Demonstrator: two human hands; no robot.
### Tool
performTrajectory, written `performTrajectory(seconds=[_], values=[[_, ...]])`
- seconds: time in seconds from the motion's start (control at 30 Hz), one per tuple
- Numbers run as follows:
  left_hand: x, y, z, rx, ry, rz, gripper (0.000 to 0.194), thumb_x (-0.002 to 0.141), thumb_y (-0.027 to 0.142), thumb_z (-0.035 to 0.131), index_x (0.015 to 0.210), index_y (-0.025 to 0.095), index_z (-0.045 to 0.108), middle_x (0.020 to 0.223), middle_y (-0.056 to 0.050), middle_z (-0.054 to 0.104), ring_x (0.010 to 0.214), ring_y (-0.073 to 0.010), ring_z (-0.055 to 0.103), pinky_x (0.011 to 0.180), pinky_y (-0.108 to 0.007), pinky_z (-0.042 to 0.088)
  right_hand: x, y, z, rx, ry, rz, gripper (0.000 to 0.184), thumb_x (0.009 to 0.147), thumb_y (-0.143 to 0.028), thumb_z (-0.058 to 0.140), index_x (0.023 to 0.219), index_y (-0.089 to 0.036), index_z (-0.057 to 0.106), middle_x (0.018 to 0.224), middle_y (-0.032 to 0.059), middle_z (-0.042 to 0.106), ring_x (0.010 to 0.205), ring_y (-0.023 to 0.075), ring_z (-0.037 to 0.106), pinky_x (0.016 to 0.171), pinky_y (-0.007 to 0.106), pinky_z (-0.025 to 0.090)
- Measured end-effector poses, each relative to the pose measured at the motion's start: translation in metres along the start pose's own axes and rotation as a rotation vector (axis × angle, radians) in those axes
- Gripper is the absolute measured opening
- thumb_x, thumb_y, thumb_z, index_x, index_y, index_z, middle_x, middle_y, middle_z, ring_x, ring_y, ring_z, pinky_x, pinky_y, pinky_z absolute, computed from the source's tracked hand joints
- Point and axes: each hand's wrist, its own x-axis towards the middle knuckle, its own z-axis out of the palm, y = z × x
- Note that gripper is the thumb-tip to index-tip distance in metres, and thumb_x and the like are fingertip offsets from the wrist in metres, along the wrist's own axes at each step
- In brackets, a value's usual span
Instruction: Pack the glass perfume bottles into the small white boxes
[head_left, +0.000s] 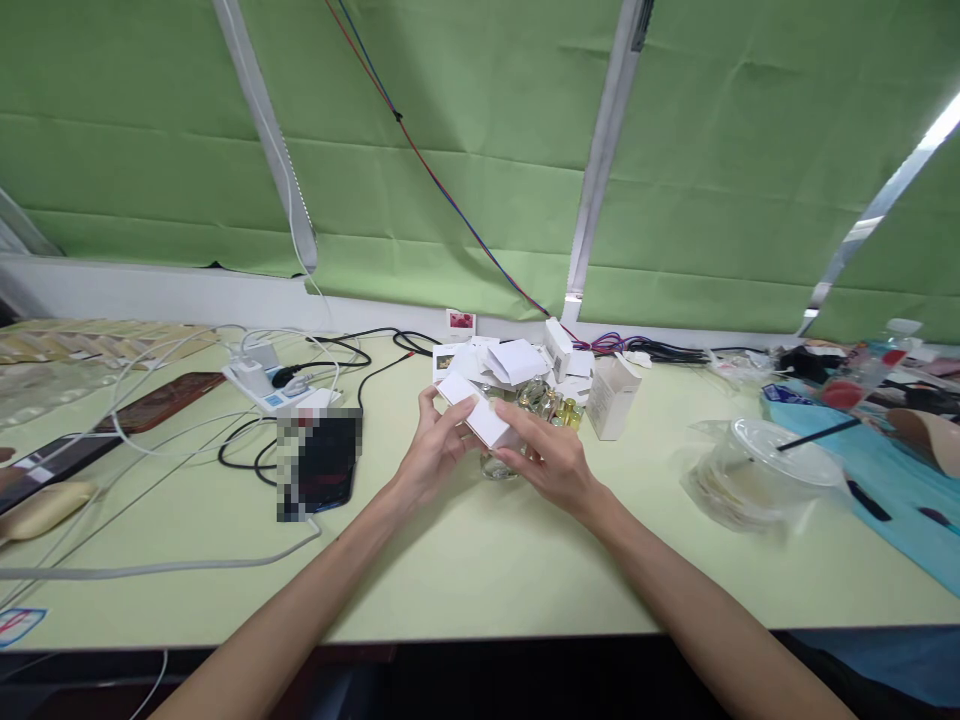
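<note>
A small white box (491,425) is held between my two hands, tilted above the table. My left hand (437,440) grips its left end, with the thumb on top. At its right end, my right hand (547,450) presses with fingers and thumb. Small glass bottles (534,395), some with yellowish contents (568,413), stand just behind my hands and are partly hidden by them. Another open white box (611,400) stands upright to the right of the bottles. Behind lies a pile of white papers or flattened boxes (514,360).
On the left are a power strip (274,390) with chargers and cables, a partly blurred phone (326,465) and more phones (161,400). To the right stands a lidded plastic cup (772,470) with a black straw, beside a blue cloth (877,480). Green blinds (450,150) hang behind.
</note>
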Motion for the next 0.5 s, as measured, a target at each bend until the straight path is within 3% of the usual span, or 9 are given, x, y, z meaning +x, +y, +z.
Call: performTrajectory(seconds=[0.33, 0.5], values=[[-0.0004, 0.0014, 0.0001, -0.012, -0.014, -0.013, 0.052, 0.076, 0.032, 0.081, 0.106, 0.029, 0.039, 0.112, 0.001, 0.068, 0.085, -0.0159, 0.068, 0.070, -0.028, 0.054, 0.0035, -0.0019, -0.0013, 0.021, -0.004, -0.040, 0.066, 0.097, -0.019, 0.061, 0.157, -0.029, 0.032, 0.133, 0.0067, 0.069, 0.114, 0.0200, 0.071, 0.078, 0.024, 0.065], [-0.0019, 0.0023, 0.0019, 0.013, -0.033, -0.008, 0.050, 0.077, 0.035, 0.081, 0.101, 0.028, 0.037, 0.102, 0.003, 0.068, 0.074, -0.0134, 0.066, 0.059, -0.024, 0.052, 0.0031, -0.0020, -0.0003, 0.031, 0.002, -0.053, 0.064, 0.099, -0.018, 0.059, 0.157, -0.026, 0.032, 0.133, 0.0087, 0.068, 0.117, 0.0202, 0.069, 0.079, 0.025, 0.065]])
